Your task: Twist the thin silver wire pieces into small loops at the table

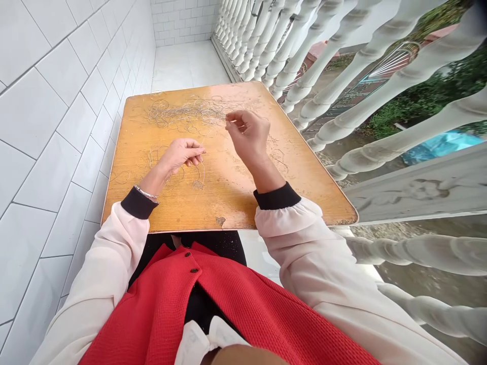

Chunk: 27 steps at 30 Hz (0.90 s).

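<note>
At the far left is a white tile wall, and beside it is a wooden surface with a yellow-brown top. The left hand lies low on the surface, with a silver bangle on the wrist, just past a black cuff. Its fingers are bent and pressed together on the thumb, and a thin pale strand hangs just below them. It may be wire, but it is too thin to tell. A big tangle of thin strands lies on the far part of the surface, ahead of the left hand and apart from it. The tangle runs long from side to side. The right hand is higher up, so it is the nearer hand. Its fingers point left, at the right end of the tangle, and they are pinched close. I cannot tell if they hold a strand. A few loose strands lie to the right of that hand, and past the surface stand white balusters.
</note>
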{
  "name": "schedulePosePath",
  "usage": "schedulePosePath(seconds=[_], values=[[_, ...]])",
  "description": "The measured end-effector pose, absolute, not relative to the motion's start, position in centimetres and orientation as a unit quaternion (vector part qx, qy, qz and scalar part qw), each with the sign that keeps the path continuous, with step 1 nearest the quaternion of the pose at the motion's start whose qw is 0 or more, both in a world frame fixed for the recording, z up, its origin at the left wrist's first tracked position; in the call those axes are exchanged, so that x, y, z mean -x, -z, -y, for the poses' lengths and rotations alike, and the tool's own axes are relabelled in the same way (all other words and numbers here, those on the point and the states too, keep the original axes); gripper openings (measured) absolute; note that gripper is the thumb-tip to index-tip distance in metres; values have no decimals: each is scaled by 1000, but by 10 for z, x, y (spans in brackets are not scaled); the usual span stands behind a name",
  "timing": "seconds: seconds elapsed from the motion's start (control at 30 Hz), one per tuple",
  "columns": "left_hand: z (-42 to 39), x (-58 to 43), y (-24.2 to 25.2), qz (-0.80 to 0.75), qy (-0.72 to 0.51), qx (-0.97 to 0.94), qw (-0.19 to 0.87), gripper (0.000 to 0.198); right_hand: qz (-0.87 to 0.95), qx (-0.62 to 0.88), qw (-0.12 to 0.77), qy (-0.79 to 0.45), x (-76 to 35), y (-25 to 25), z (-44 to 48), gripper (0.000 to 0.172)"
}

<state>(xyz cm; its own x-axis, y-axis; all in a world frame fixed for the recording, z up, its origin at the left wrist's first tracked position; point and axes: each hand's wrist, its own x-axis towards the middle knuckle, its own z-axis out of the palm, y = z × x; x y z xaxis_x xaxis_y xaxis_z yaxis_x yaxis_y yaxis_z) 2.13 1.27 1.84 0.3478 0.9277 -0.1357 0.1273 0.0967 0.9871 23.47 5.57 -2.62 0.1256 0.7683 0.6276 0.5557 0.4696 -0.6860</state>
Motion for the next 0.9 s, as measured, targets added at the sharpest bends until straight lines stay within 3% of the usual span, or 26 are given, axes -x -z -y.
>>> schedulePosePath(seconds=[0.17,0.33,0.63,0.9], values=[[-11,-19,-20,-465,-346,-580,573,29,722,479,497,43,-240,15,-40,29],[-8,-18,-20,-447,-342,-592,576,26,787,444,415,106,-231,13,-39,27],[-8,-18,-21,-431,-353,-594,580,24,804,449,371,121,-231,16,-45,25],[-11,-14,-19,-454,-358,-587,567,22,781,476,396,86,-228,19,-42,29]])
